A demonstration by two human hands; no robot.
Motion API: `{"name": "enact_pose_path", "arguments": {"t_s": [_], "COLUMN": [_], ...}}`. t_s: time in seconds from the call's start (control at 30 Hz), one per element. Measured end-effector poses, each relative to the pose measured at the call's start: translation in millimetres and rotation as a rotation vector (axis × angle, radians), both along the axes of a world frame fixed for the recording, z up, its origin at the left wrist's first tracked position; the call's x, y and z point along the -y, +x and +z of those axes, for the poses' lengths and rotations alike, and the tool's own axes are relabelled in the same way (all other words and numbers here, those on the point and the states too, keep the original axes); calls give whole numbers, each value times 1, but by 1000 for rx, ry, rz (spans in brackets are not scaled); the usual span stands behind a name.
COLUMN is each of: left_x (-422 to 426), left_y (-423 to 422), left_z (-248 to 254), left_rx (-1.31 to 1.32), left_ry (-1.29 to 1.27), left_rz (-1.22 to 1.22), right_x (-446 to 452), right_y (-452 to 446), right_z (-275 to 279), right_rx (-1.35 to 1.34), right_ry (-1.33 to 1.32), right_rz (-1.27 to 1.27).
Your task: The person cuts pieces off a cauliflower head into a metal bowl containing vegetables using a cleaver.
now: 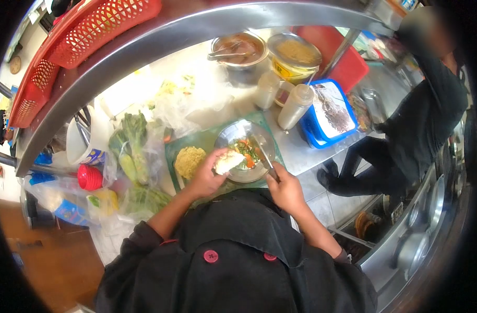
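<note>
Pale cauliflower [228, 162] is held in my left hand [207, 173], whose fingers curl round it at the left edge of a metal bowl [224, 136]. My right hand [285, 189] is closed on the handle of a knife [265, 156], its blade pointing up over the right part of the bowl. Cut vegetables [249, 155], orange, green and white, lie in the bowl. Beneath it is a green cutting board [185, 140], with a larger yellowish cauliflower head [189, 162] on its left side.
Leafy greens [134, 146] and plastic bags lie left. Squeeze bottles [296, 107], a blue-rimmed tub [330, 112] and a sauce pot [238, 49] stand beyond the board. A metal shelf [197, 23] crosses above. Another person [421, 115] is at the right.
</note>
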State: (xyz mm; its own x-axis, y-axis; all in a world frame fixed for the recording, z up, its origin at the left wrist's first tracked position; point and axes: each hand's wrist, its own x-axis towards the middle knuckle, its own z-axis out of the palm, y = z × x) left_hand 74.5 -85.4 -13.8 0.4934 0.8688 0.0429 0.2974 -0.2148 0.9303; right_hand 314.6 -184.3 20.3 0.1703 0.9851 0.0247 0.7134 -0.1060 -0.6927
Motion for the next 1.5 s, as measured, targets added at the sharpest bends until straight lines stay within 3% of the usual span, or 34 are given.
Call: {"name": "enact_pose_path", "arguments": {"t_s": [0.1,0.33,0.4,0.57,0.63,0.7,1.03,1.27,1.37,1.47,1.5], "left_x": [-5,-17,-18,-15,-13,-13,-16,-17,-14,-20,-25], "left_y": [-3,2,3,5,6,6,8,2,2,1,-4], "left_z": [-7,11,14,24,13,13,5,-3,3,-16,-19], "left_rx": [135,32,23,-75,92,97,157,-11,-223,-77,-25], "left_ry": [-33,311,325,319,9,-30,-132,-50,173,-15,-209], "left_rz": [31,35,31,65,126,132,79,25,-90,-71,-52], "right_x": [9,18,14,11,11,10,5,-3,-6,-6,-4], "right_y": [9,8,7,2,0,-1,0,-2,-4,-1,1], "right_z": [15,23,25,14,14,11,34,16,4,8,13], "right_rx": [-366,-473,-461,-266,-264,-143,77,111,91,40,4], "right_ry": [-20,213,109,150,135,272,249,150,160,189,208], "right_rz": [-72,29,63,88,90,127,230,235,209,188,185]}}
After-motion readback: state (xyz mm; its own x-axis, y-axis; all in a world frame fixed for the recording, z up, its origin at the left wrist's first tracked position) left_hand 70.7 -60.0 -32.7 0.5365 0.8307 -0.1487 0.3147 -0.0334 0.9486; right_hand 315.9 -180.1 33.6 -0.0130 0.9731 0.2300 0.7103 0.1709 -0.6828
